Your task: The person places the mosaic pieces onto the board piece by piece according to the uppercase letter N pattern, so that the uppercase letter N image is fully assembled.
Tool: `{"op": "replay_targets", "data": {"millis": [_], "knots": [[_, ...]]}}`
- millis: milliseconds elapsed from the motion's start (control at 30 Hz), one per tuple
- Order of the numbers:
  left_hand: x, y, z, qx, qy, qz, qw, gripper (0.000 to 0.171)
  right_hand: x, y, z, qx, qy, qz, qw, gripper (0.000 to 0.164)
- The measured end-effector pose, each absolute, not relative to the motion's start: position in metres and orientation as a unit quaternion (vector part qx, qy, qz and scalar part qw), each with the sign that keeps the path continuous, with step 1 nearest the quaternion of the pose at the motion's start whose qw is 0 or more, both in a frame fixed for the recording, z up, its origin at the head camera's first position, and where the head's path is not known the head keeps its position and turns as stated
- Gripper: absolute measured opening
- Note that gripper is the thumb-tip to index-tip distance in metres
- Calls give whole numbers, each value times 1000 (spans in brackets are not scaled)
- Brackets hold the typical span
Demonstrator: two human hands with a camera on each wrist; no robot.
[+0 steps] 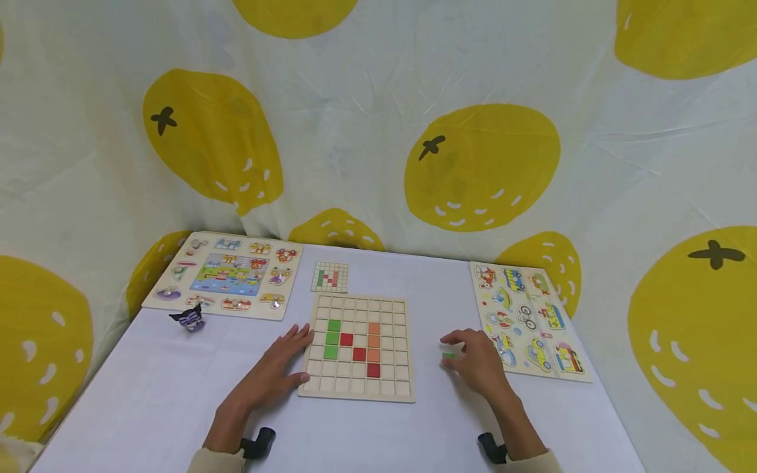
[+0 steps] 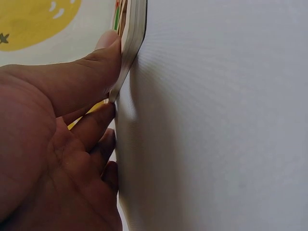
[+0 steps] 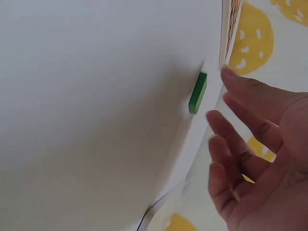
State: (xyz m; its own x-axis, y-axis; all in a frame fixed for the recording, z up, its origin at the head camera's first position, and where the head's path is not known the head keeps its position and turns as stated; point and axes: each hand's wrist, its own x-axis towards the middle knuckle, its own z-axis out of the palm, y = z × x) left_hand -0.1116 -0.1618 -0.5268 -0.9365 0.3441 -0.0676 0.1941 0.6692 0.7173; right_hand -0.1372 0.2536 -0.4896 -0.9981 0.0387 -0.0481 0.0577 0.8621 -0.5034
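A square wooden grid board lies on the white table, with green, red and orange tiles in some of its cells. My left hand rests at the board's left side, its thumb and fingertips touching the edge. In the left wrist view, that thumb lies against the board's rim. A green tile lies on the table to the right of the board. Over it hovers my right hand, with fingers spread loosely around the tile. The right wrist view shows a gap between its fingertips and the tile.
Behind the board lies a small pattern card with a similar coloured grid. A picture puzzle board sits at the back left, a small dark figurine in front of it. A vehicle puzzle board lies close beyond my right hand.
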Motion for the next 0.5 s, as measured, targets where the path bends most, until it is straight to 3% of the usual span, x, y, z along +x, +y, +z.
{"op": "replay_targets", "data": {"millis": [500], "knots": [[-113, -163, -529, 152, 911, 370, 98, 85, -138, 266, -495, 28, 968, -244, 46, 21]]}}
